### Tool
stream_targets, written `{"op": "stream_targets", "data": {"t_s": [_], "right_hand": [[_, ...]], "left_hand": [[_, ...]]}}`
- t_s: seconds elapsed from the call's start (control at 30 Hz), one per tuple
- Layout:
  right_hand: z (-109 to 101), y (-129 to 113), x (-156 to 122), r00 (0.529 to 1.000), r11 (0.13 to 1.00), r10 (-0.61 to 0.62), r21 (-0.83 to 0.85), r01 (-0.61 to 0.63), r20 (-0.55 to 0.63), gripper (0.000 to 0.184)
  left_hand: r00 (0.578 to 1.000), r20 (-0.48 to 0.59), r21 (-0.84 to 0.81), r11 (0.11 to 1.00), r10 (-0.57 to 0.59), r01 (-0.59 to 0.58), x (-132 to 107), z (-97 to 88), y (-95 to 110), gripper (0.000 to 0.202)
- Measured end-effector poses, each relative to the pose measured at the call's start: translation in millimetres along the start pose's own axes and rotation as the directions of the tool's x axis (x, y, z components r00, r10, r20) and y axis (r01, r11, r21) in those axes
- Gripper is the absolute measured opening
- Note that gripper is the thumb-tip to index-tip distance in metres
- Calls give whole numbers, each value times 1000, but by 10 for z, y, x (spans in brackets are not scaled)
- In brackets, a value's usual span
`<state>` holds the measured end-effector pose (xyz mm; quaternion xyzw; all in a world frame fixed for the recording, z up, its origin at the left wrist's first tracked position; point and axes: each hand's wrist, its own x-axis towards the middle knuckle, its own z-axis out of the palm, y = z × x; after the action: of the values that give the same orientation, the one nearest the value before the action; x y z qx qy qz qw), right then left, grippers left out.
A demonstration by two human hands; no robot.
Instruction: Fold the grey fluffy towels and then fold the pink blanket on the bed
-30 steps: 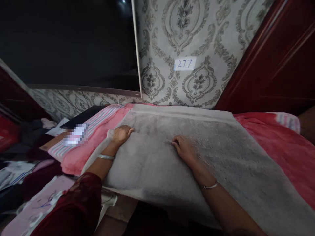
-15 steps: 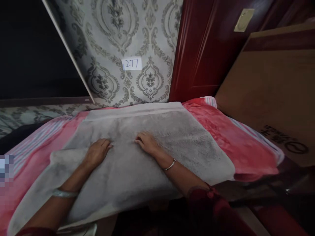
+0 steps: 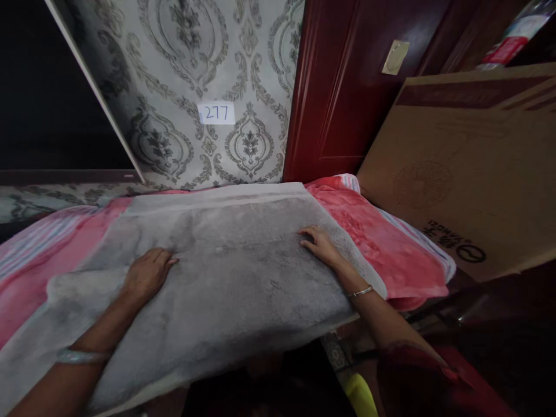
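A thick grey plush cloth [image 3: 234, 278], perhaps a towel or blanket, lies spread out in front of me with a paler band along its far edge. My left hand [image 3: 147, 275] rests on its left half, palm down, fingers loosely bent. On the right half lies my right hand [image 3: 319, 243], thumb and fingers apart over the nap. Neither hand has a fold of cloth gathered in it. Faint creases run across the grey pile. A pink-red blanket [image 3: 403, 255] with a striped border lies beneath and shows at both sides.
A large cardboard box [image 3: 460, 162] stands at the right, a bottle [image 3: 515, 37] above it. A dark screen [image 3: 56, 98] is at the left. Behind are a patterned wall with a paper label [image 3: 216, 113] and a dark red door [image 3: 334, 87]. Something yellow [image 3: 360, 397] shows below.
My right hand has slid rightwards across the grey cloth, away from my left hand. The left stays at about the same place on the cloth. My view has turned slightly right.
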<state>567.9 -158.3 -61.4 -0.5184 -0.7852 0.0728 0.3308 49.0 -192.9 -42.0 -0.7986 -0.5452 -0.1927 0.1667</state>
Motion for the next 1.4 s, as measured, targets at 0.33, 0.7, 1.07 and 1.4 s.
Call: {"op": "stream_targets", "data": {"t_s": [0.33,0.7,1.07,1.4], "right_hand": [[92,67,47,1000,996,1,-86,0,16,11],[50,-8,17,998,993,64,-97,-66,-23,14],[108,148,21,998,999,-43,3,43,-38,17],[139,161,-1,994,994,-105,-11,105,19,15]], "left_hand": [[999,42,63,998,19,-21,-6,-51,59,40],[998,58,70,998,-11,7,-35,-41,68,35],[997,73,40,999,-15,13,-41,-2,35,33],[999,40,30,999,19,-21,-47,30,-2,38]]}}
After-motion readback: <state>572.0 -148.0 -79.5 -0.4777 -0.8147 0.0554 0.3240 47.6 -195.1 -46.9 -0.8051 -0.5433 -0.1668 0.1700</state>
